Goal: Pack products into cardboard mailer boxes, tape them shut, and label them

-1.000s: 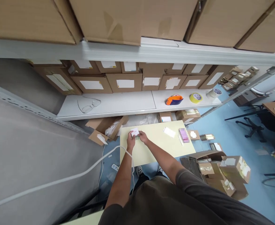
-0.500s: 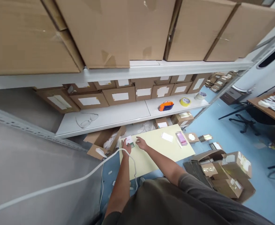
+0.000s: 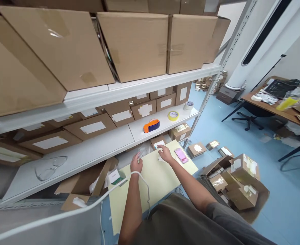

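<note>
My left hand hovers over the pale yellow tabletop, its fingers loosely bent and apart with nothing visible in them. To its left, a small white and green box sits at the table's left end, beside an opened cardboard carton. My right hand is over a white slip of paper, mostly covering it; thumb and fingers are apart. Whether the fingertips touch the paper is unclear. Right of that hand lies a pink, phone-like item, partly blurred out.
A white cable crosses in front of my left forearm. On the shelf behind are glasses, an orange and blue tape dispenser and yellow tape. A large carton of smaller boxes stands on the floor at right.
My left hand has let go of the small white and green box, which now rests at the table's left end. My right hand has moved right, over the white paper. The view has turned right.
</note>
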